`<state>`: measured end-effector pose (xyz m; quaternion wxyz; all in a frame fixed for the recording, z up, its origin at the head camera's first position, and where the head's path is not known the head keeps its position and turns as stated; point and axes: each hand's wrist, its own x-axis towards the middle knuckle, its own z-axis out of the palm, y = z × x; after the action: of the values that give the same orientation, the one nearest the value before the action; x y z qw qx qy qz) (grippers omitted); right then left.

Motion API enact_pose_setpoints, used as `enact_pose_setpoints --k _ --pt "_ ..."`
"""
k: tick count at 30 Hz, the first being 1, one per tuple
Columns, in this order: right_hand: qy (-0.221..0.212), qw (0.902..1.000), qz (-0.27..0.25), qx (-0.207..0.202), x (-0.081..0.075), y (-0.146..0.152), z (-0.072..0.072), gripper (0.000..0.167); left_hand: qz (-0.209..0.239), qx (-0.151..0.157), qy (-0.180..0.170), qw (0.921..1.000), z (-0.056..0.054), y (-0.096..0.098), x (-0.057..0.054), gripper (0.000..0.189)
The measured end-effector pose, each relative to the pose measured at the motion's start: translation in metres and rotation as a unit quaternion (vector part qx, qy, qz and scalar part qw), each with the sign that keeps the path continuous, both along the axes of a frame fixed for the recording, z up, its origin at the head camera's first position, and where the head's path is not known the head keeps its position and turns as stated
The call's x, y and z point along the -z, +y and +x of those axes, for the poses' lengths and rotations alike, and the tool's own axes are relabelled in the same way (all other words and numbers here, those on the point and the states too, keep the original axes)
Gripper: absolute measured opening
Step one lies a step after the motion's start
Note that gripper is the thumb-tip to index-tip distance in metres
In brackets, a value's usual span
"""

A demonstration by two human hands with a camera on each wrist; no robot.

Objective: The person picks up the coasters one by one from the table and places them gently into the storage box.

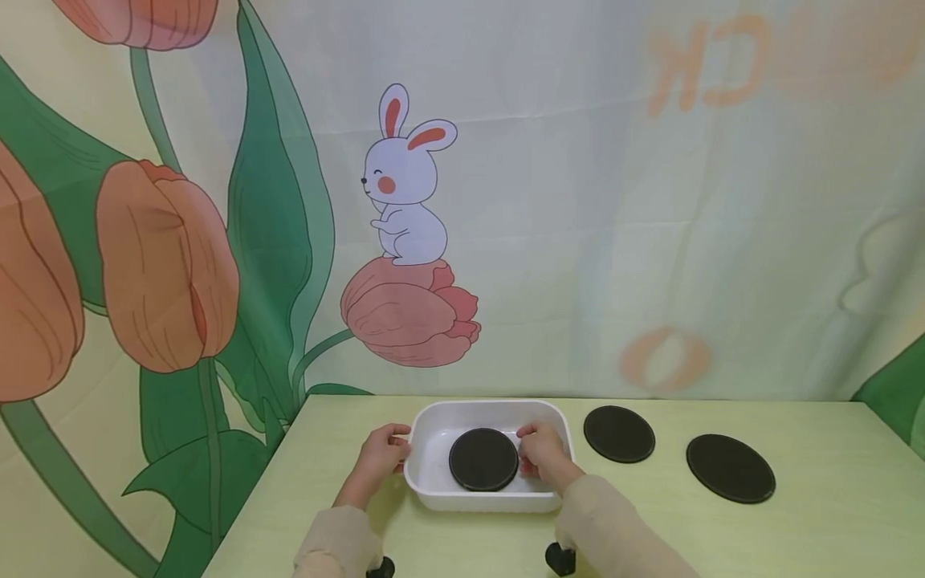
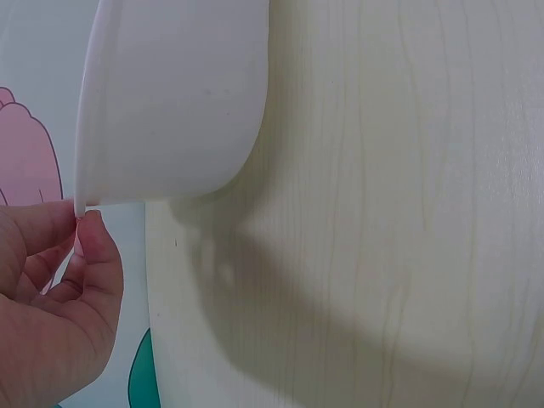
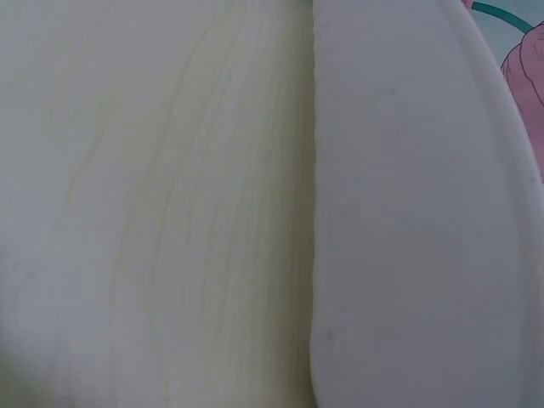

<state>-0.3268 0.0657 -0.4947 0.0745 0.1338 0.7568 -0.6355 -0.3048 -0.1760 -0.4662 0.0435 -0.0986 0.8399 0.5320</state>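
Note:
A white rectangular basin (image 1: 487, 503) with rounded corners stands on the table. Inside it is a flat, round black disc (image 1: 483, 459). My left hand (image 1: 384, 449) is at the basin's left end; in the left wrist view, the thumb and fingers (image 2: 100, 242) pinch its rim. Over the basin's right side reaches my right hand (image 1: 543, 456), with bent fingers right at the disc's right edge. I cannot tell whether they grip the disc. The right wrist view shows only the basin's outer wall (image 3: 416, 204) and the tabletop; that hand is hidden there.
Two more black discs, one nearer (image 1: 619, 434) and one farther right (image 1: 731, 468), lie flat on the pale wood-grain table (image 1: 817, 514). Behind the table's back edge hangs a curtain (image 1: 578, 241) printed with tulips and a rabbit.

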Motion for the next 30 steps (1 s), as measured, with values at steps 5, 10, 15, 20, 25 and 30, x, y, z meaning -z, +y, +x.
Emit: enact_pose_setpoints --k 5,10,15,20,25,30 --pt "0.013 0.9998 0.001 -0.015 -0.01 0.0 0.0 0.04 -0.005 -0.001 0.0 1.0 0.0 0.0 0.001 0.032" --pt "0.019 0.9993 -0.001 -0.031 -0.022 0.004 -0.005 0.038 -0.008 -0.007 -0.004 0.9999 -0.001 0.0 0.001 0.033" --pt "0.046 0.996 0.011 -0.076 -0.037 0.017 -0.012 0.035 -0.01 -0.009 -0.007 0.9999 -0.002 0.001 0.001 0.033" --pt "0.064 0.9928 0.016 -0.101 -0.055 0.036 -0.018 0.029 -0.01 -0.009 -0.009 0.9999 -0.001 0.001 0.0 0.032" --pt "0.064 0.9921 0.045 -0.098 -0.065 0.058 -0.025 0.026 -0.008 -0.009 -0.005 0.9999 -0.001 0.001 0.0 0.032" --pt "0.07 0.9914 0.062 -0.092 -0.063 0.081 -0.029 0.027 -0.006 -0.006 -0.001 1.0 -0.001 0.001 0.001 0.032"
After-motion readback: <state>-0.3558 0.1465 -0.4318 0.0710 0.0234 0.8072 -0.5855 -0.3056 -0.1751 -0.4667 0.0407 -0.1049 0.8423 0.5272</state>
